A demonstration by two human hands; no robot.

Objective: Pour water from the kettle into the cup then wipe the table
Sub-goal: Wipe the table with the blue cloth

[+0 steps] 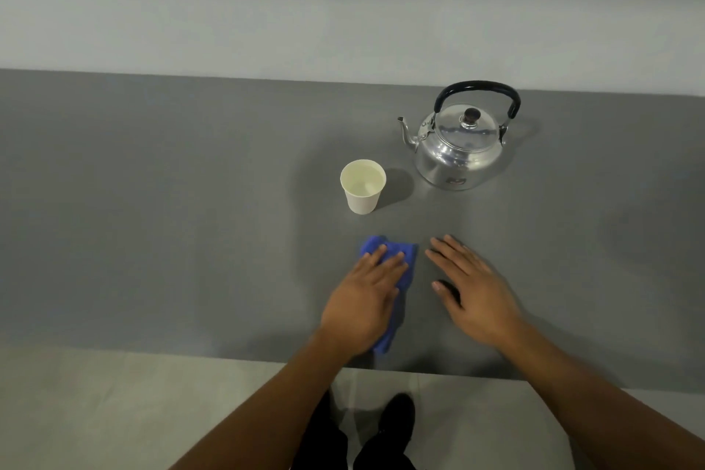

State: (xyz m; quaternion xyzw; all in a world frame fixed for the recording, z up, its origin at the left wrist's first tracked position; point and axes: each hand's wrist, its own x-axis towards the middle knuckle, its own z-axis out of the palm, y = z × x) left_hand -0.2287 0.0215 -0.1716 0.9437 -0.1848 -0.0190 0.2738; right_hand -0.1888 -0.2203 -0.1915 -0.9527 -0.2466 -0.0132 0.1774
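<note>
The pouring half looks done: the cup (363, 185) stands upright with clear water visible in it, and the kettle (459, 143) sits upright on its base at about two o'clock from the cup, near it but not touching, spout turned toward nine o'clock, lid on, handle raised; nobody holds it. What remains, as far as I can judge, is the wiping — and that seems to be under way or just starting.

The left hand (364, 299) lies flat, palm down, fingers extended and pressed on a blue cloth (406, 256) at six o'clock from the cup, near the table's front edge; the cloth shows beyond the fingertips and along the hand's right side, so it is pinned under the palm rather than gripped in a fist. The right hand (475, 292) rests just beside it at three o'clock, open and flat on the grey table (152, 221), fingers spread, holding nothing; the two hands are apart, with a strip of bare table between them.

No spill or wet patch can be made out on the surface; how much has been wiped I cannot tell.

Count: one kettle, one cup, one cloth, two hands — nothing else on the table.
</note>
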